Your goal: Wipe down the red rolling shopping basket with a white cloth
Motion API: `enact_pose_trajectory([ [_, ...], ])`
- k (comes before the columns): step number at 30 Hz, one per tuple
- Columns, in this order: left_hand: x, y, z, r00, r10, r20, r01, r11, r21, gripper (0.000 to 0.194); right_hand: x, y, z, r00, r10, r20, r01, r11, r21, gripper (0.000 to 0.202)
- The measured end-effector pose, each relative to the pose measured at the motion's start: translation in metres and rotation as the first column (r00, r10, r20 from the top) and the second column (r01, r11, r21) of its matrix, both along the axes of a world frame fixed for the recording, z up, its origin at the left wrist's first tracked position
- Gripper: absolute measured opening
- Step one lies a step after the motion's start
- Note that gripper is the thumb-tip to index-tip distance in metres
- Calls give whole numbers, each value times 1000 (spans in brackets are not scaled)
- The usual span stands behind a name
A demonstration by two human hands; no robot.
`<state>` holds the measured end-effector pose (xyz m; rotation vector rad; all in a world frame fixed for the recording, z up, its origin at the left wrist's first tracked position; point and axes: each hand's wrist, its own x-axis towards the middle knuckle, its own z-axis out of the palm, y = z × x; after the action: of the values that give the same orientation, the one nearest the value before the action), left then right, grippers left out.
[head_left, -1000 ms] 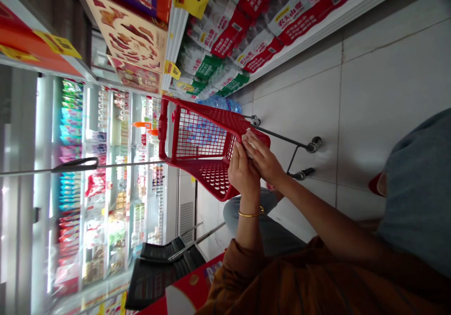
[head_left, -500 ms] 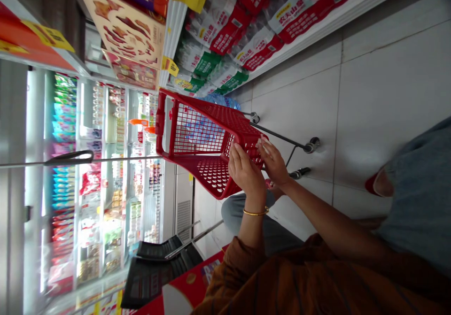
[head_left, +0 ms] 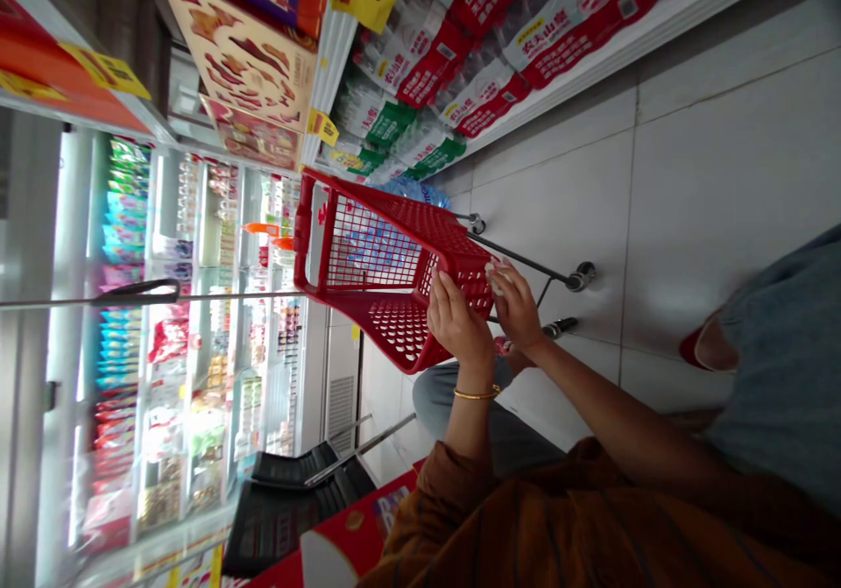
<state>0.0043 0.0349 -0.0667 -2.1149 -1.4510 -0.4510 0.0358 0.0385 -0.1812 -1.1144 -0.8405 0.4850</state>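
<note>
With the whole view lying on its side, bright cooler shelves (head_left: pixel 210 343) are glowing at the far left, their packets blurring in the glare and running too small to read; across them a dark looped strap (head_left: pixel 137 292) is hanging on a thin pale line whose outer end is running out of view; above, printed cartons (head_left: pixel 243 53) are standing on a shelf, the top edge cutting some off; below, a black rack (head_left: pixel 276 518) is sitting beside a red box (head_left: pixel 358 527), the sleeve partly covering the box; toward the middle the red cart (head_left: pixel 427 224) is standing on the floor, just beyond the hands, its lattice leaving blue-tinted bottles (head_left: pixel 378 246) only partly showing; packs of red-labelled bottles (head_left: pixel 486 97) are filling the shelf above, the top edge cropping them; the left hand (head_left: pixel 462 321), wearing a gold bracelet (head_left: pixel 477 393), is holding its fingers straight and together, seemingly gripping nothing, and is covering part of the cart's near end, so contact is staying unclear; the right hand (head_left: pixel 518 309), just beside it, is curving its fingers around a whitish bit (head_left: pixel 499 279) that is staying too small and hidden to identify, its grip being impossible to judge; farther right, a cart wheel (head_left: pixel 581 276) is resting on grey tiles (head_left: pixel 696 211), and blue trousers (head_left: pixel 788 360) are partly hiding a red shoe (head_left: pixel 695 351).
</note>
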Motion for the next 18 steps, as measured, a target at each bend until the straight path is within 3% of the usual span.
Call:
enact_pose_trajectory([
  [4, 0, 1, 2, 999, -39, 10, 38, 999, 25, 46, 15, 5, 32, 996, 45, 80, -58, 985, 161, 49],
  [7, 0, 1, 3, 999, -48, 26, 47, 999, 16, 45, 21, 10, 41, 980, 131, 152, -158, 970, 185, 56],
  [10, 1, 0, 4, 999, -41, 21, 42, 999, -12, 46, 19, 12, 36, 972, 165, 166, -194, 966, 171, 56],
  [18, 2, -1, 0, 1000, 14, 8, -14, 1000, -16, 45, -6, 4, -2, 988, 71, 134, -77, 996, 34, 50],
])
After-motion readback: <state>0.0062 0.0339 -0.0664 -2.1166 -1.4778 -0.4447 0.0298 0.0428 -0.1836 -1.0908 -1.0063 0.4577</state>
